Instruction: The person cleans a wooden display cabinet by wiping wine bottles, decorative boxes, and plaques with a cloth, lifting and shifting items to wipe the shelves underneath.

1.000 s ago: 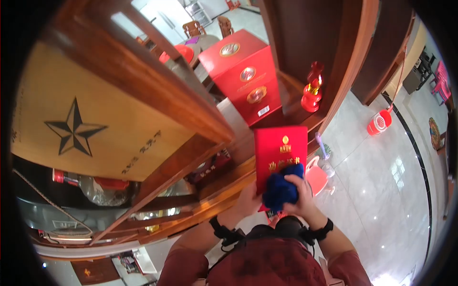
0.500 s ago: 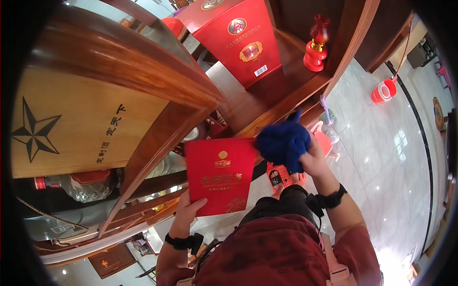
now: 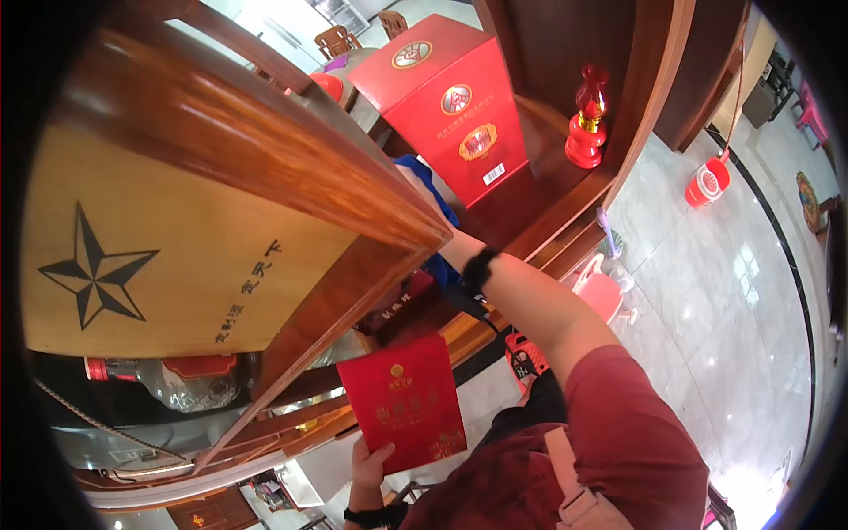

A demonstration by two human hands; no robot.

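Booklet (image 3: 406, 408): red, gold print on the cover, below the box (image 3: 459, 115) and well apart from it. Your left hand (image 3: 372, 463) grasps its lower edge, thumb on the cover, cover facing up toward you.

Cloth (image 3: 431, 181): blue, just beside the box on its left side, partly hidden by the wooden frame (image 3: 291, 150). Your right arm reaches up to it from below the box. Your right hand (image 3: 415, 185) is at the cloth, mostly behind the frame; cannot tell whether the fingers are clenched on it or loose. Dark bands on both wrists.

Box: large, red, round emblems and a barcode label, upright on the shelf (image 3: 517, 205). Red lamp (image 3: 586, 124) right of the box, same shelf, apart from it.

Left of the box, beyond the frame: a tan panel (image 3: 190, 256) with a black star and dark characters. Under that panel, farther down from the box, a clear bottle (image 3: 193, 382) with a red cap, lying on its side.

Right of the box, past the lamp, a red bucket (image 3: 707, 184) on the floor (image 3: 680, 344). Pink stool (image 3: 599, 297) below and right of the box.
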